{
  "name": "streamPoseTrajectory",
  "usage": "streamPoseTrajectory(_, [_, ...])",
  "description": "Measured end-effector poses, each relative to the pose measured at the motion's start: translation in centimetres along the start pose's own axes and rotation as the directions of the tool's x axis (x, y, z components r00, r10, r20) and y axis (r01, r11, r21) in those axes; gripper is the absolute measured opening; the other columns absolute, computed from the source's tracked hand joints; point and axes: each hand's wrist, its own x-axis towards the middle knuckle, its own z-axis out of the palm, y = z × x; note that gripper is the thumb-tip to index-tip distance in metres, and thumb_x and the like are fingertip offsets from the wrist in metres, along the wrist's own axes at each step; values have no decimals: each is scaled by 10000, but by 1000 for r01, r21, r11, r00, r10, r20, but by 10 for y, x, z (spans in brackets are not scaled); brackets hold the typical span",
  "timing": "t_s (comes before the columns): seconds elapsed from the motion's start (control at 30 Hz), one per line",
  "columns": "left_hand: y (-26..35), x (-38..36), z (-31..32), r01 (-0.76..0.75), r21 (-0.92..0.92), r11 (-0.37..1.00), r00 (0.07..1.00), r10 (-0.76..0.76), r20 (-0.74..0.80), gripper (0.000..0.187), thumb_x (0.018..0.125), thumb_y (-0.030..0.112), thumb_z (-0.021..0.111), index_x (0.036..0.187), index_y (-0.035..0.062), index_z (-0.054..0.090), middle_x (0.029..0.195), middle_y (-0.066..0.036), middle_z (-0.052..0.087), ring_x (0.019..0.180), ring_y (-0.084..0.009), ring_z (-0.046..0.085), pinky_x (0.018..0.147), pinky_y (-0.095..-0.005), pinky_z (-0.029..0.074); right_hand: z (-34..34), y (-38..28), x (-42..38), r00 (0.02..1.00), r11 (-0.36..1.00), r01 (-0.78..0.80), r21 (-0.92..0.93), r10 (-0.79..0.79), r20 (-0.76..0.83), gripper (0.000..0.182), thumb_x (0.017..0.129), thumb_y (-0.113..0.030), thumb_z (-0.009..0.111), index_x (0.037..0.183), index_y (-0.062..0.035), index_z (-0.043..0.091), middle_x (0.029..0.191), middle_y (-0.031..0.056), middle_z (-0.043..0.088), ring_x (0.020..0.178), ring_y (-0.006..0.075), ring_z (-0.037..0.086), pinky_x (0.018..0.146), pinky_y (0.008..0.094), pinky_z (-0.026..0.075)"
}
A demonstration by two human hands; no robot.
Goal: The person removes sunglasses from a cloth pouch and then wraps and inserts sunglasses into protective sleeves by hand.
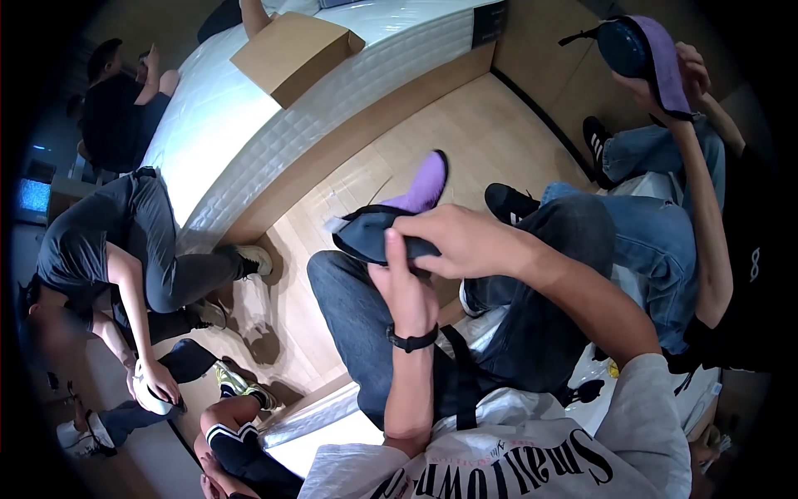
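My left hand (406, 299), with a black band at its wrist, grips the underside of a dark cloth piece with a purple flap (372, 235), its thumb pressed on the dark face. My right hand (457, 239) pinches the near right edge of the same piece, fingers closed over it. The purple flap (420, 187) sticks out beyond the dark part, rounded and edged in black. A small whitish tab (335, 224) shows at its left end. The piece is held above my knees; its underside is hidden.
At right, another person's hands (686, 71) hold a similar purple strip (661, 62) with a dark round part. A cardboard box (295, 54) rests on the white mattress (224, 125). A seated person (125, 241) bends forward at left, another person (125, 108) sits behind.
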Motion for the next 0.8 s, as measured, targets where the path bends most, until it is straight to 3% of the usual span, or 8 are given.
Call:
streamPoseTrajectory(0.03, [-1,5,1,-51,-34,998,997,49,-55,287,943,357,474,959,74,520,868,-14,585,768,-108,586,648,-254,500,1,-1,-1,999,1000,-24,12,23,36,299,721,-88,628,1000,-22,545,791,193,602,744,374,597,642,395,469])
streamPoseTrajectory(0.13, [5,8,-10,-50,-61,997,997,53,56,366,935,421,457,958,60,515,873,-23,580,782,-123,586,672,-273,501,0,-6,-1,995,998,-59,-31,61,84,324,717,-118,647,1020,-42,565,746,169,608,686,325,615,607,374,470])
streamPoseTrajectory(0.27, [9,8,-7,-28,-168,985,999,24,-24,421,930,455,443,1038,54,514,962,-51,570,898,-157,558,795,-326,466,12,-2,0,998,993,-50,-106,47,-32,273,707,-172,685,938,-46,611,700,130,618,654,299,618,605,348,482])
streamPoseTrajectory(0.33, [16,11,-7,107,-375,921,994,-89,66,476,926,476,430,1120,46,495,1017,-76,567,941,-196,549,844,-353,455,17,4,-1,988,996,-69,-54,61,-139,258,688,-221,721,856,-46,632,705,119,626,646,293,617,608,344,486])
streamPoseTrajectory(0.4, [17,17,-19,107,-448,887,994,-99,40,540,920,489,425,1213,36,458,1108,-122,561,978,-247,547,893,-380,443,15,3,-1,981,992,-128,-12,125,-148,275,685,-286,732,798,-52,641,699,109,627,661,284,617,621,356,486])
streamPoseTrajectory(0.5, [23,20,-29,99,-481,871,989,-32,144,486,907,458,468,1155,42,506,1093,-101,578,969,-256,553,888,-376,444,12,-3,-4,993,955,-112,-273,120,13,304,738,-343,679,788,-46,641,706,124,620,722,315,605,658,405,468])
streamPoseTrajectory(0.6, [28,15,-19,58,-474,879,996,-80,-26,426,889,445,497,1080,65,526,1045,-81,583,935,-240,556,841,-383,452,17,-1,-2,978,942,-87,-325,142,150,292,764,-326,652,772,-35,631,721,137,620,728,333,599,668,409,468])
streamPoseTrajectory(0.8, [25,17,-28,39,-476,879,993,-88,-83,332,839,458,558,909,134,536,888,-27,576,840,-195,555,773,-364,456,23,-1,-5,987,955,-14,-297,61,148,256,774,-282,639,785,-27,618,778,130,627,778,324,594,727,406,458])
